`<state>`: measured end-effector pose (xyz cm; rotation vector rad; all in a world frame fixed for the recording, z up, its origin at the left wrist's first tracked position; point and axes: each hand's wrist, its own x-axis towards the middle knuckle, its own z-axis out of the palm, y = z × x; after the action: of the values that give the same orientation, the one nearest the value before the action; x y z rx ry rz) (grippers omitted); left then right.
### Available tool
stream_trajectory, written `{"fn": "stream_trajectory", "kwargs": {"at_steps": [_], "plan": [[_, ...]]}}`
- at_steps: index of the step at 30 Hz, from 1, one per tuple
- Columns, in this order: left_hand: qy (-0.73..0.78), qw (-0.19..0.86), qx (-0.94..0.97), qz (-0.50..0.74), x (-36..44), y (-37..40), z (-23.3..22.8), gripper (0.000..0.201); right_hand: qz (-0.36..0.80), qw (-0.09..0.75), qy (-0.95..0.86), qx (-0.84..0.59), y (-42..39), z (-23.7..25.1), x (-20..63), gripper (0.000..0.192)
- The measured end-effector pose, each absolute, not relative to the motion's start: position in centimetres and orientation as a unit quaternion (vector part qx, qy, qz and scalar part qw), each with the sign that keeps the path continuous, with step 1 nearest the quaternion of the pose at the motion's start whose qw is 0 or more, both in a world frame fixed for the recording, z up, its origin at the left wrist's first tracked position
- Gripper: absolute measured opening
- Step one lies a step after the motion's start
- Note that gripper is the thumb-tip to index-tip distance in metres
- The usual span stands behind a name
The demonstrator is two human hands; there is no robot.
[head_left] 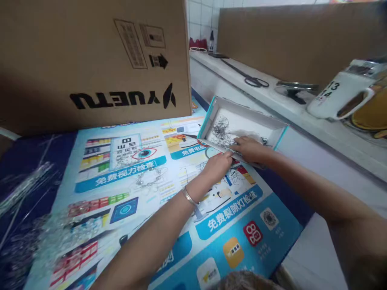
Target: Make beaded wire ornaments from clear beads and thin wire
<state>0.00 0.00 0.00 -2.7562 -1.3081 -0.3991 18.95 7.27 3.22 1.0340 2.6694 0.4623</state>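
We have both hands at the near edge of the shallow white box [272,123], which sits on the printed poster [187,225] covering the tabletop, close under the white ledge [302,121]. Our right hand [249,148] rests over the box's near wall, fingers curled down onto something small and wiry, though we cannot tell exactly what the grip has closed on, as the fingertips hide it. Our left hand [217,166], with a bangle [190,197] at the wrist, lies just beside it on the poster, loosely closed, its grip likewise hidden from us. Inside the box lies a tangle of fine wire [220,131], and a few loose strands [231,177] trail across the poster below the hands. We judge that we are at the picking stage: drawing one piece out of the tangled stock at the box's edge. The next move seems to call for a fine pinch and a slow pull, with the other hand steadying the box or the tangle so the rest does not drag along. A large cardboard carton [90,60] stands behind, scissors [254,80] on the ledge
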Motion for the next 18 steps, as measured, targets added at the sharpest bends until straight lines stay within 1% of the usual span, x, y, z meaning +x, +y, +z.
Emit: {"fn": "stream_trajectory", "kwargs": {"at_steps": [2, 4, 5, 7, 9, 11, 14, 18], "plan": [[-0.427, 0.018, -0.895, -0.125, 0.1, -0.2, 0.0, 0.019, 0.164, 0.13, 0.897, 0.391, 7.4, 3.6, 18.4, 0.035], [-0.431, 0.006, -0.894, -0.119, 0.2, -0.4, -0.1, 0.021, 0.159, 0.126, 0.882, 0.426, 7.8, 4.5, 18.2, 0.033], [-0.434, 0.001, -0.893, -0.114, 0.1, -0.5, -0.2, 0.021, 0.149, 0.122, 0.876, 0.442, 8.1, 5.1, 18.3, 0.035], [-0.441, -0.005, -0.891, -0.106, 0.1, -0.6, -0.4, 0.022, 0.113, 0.103, 0.871, 0.467, 8.7, 6.8, 18.9, 0.046], [-0.441, -0.006, -0.891, -0.103, 0.1, -0.8, -0.5, 0.023, 0.114, 0.069, 0.862, 0.489, 9.2, 8.4, 19.6, 0.053], [-0.439, -0.005, -0.892, -0.103, 0.1, -0.9, -0.5, 0.023, 0.132, 0.064, 0.855, 0.497, 9.2, 9.5, 20.1, 0.055], [-0.432, 0.003, -0.896, -0.098, 0.2, -1.2, -0.2, 0.024, 0.174, 0.086, 0.841, 0.505, 8.5, 9.9, 20.3, 0.048], [-0.42, 0.025, -0.901, -0.101, 0.2, -1.4, 0.3, 0.023, 0.251, 0.109, 0.836, 0.476, 7.4, 9.2, 19.5, 0.031]]}}
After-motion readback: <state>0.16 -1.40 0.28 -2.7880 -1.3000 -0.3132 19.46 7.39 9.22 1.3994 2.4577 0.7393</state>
